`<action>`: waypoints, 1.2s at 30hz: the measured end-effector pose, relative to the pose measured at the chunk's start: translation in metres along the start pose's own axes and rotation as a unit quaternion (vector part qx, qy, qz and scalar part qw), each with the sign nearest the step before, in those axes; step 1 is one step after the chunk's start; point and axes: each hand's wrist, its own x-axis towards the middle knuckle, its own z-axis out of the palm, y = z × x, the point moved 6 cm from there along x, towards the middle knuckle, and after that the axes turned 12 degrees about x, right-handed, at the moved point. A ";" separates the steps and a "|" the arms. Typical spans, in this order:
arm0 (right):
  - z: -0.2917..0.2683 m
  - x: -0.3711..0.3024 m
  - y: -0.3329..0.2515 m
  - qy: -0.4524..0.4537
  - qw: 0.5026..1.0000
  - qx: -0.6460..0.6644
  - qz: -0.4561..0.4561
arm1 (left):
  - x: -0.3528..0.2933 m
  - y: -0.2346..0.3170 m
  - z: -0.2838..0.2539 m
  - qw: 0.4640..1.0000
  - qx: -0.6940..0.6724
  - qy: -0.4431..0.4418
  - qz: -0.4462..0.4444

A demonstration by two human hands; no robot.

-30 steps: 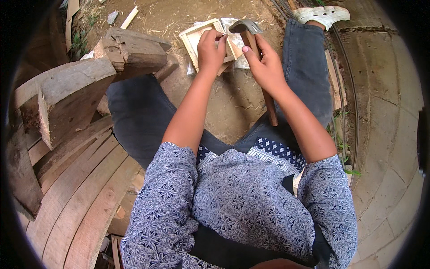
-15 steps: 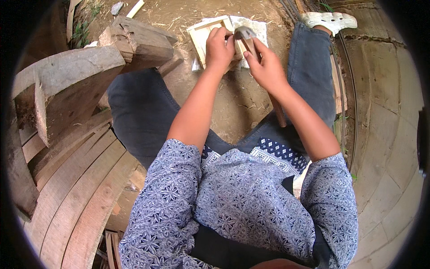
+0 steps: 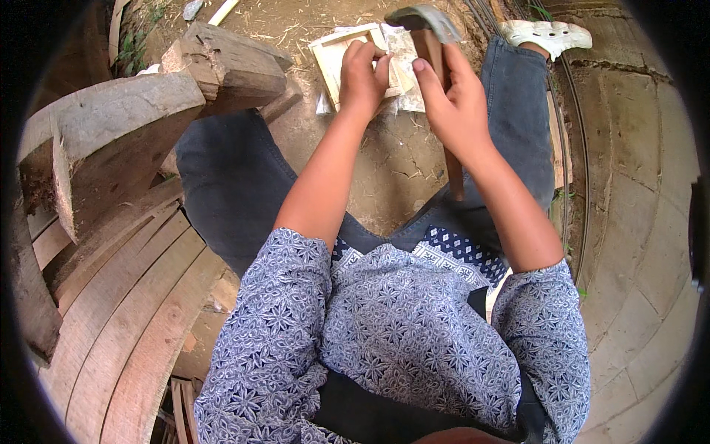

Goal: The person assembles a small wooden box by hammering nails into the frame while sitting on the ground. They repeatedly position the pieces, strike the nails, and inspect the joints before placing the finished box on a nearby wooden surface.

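A small pale wooden frame [image 3: 325, 72] lies on the ground between my legs, on top of a whitish sheet [image 3: 405, 46]. My left hand [image 3: 362, 85] is over the frame, its thumb and fingers closed together at the right side piece; whatever they pinch is too small or hidden to name. My right hand [image 3: 460, 111] wraps round the wooden handle of a hammer [image 3: 435, 55]. The hammer's metal head is raised above and to the right of the frame, blurred by motion. Its handle runs down past my wrist toward my right thigh.
Thick rough timber blocks [image 3: 229, 78] stand to the left, beside a curved wooden piece [image 3: 118, 111]. Planks [image 3: 140, 311] lie at the lower left. Stone-like paving [image 3: 636, 222] and dark cables [image 3: 584, 163] run along the right. Wood shavings litter the dirt floor [image 3: 288, 22].
My right hand has lifted the hammer up and slightly right, away from the frame and my left fingers. My left hand and the frame have stayed in nearly the same place.
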 end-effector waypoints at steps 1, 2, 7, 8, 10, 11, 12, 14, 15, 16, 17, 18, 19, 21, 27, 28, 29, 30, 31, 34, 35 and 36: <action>-0.003 -0.003 0.000 0.011 1.000 0.001 -0.004 | 0.000 0.001 0.001 1.000 -0.004 0.000 0.002; -0.003 -0.006 0.011 -0.002 0.999 -0.038 -0.010 | 0.002 0.005 0.003 1.000 -0.003 0.002 0.005; 0.001 -0.001 0.047 -0.053 0.995 -0.065 0.063 | 0.004 0.003 0.003 1.000 0.027 -0.008 -0.002; 0.001 0.002 0.019 -0.022 0.999 -0.038 0.010 | 0.003 0.004 0.000 1.000 0.013 -0.007 0.000; 0.003 -0.005 0.018 0.004 1.000 -0.006 -0.002 | 0.002 0.005 -0.002 1.000 0.009 -0.006 0.000; 0.001 -0.007 0.018 0.020 1.000 0.008 -0.010 | 0.003 0.005 -0.002 1.000 0.018 -0.006 -0.002; 0.001 -0.008 0.025 -0.017 0.998 -0.061 0.028 | 0.002 0.006 -0.002 1.000 0.027 -0.006 -0.003; 0.000 -0.008 0.059 -0.060 0.994 -0.096 0.007 | 0.005 0.012 0.001 0.998 0.058 -0.003 0.015; -0.002 -0.008 0.061 -0.052 0.994 -0.096 0.003 | 0.008 0.011 0.003 0.999 0.041 -0.009 0.010; -0.003 -0.005 0.057 -0.038 0.996 -0.079 0.029 | 0.007 0.009 0.003 1.000 0.027 -0.014 -0.001; -0.003 -0.007 0.042 -0.027 0.996 -0.061 0.059 | 0.001 0.004 0.003 1.000 0.013 -0.019 -0.016; -0.003 -0.012 0.034 -0.016 0.995 -0.045 0.088 | 0.002 0.003 -0.001 0.999 0.041 0.007 0.017; -0.006 -0.016 0.031 -0.005 0.994 -0.030 0.101 | 0.003 0.003 -0.002 0.999 0.047 0.009 0.018; -0.009 -0.029 0.034 0.015 0.992 0.000 0.127 | 0.003 0.005 -0.006 0.998 0.058 0.016 0.017; -0.020 -0.077 0.080 0.006 0.960 0.074 0.271 | -0.020 0.011 -0.039 0.972 0.229 -0.059 0.004; -0.022 -0.081 0.063 0.023 0.956 0.079 0.280 | -0.030 0.019 -0.052 0.966 0.255 -0.037 0.003; -0.025 -0.086 0.052 0.036 0.953 0.084 0.290 | -0.038 0.023 -0.063 0.960 0.281 -0.014 -0.002; -0.030 -0.086 0.052 0.023 0.954 0.063 0.291 | -0.042 0.014 -0.068 0.965 0.252 -0.049 -0.059; -0.033 -0.086 0.054 0.015 0.959 0.040 0.280 | -0.049 0.002 -0.070 0.965 0.232 -0.057 -0.106; -0.029 -0.075 0.066 -0.013 0.971 -0.042 0.234 | -0.063 -0.055 -0.057 0.962 0.161 -0.088 -0.201; -0.028 -0.070 0.069 -0.018 0.972 -0.078 0.219 | -0.064 -0.065 -0.051 0.968 0.067 -0.117 -0.210; -0.028 -0.066 0.070 -0.022 0.972 -0.115 0.203 | -0.065 -0.072 -0.044 0.965 -0.028 -0.145 -0.215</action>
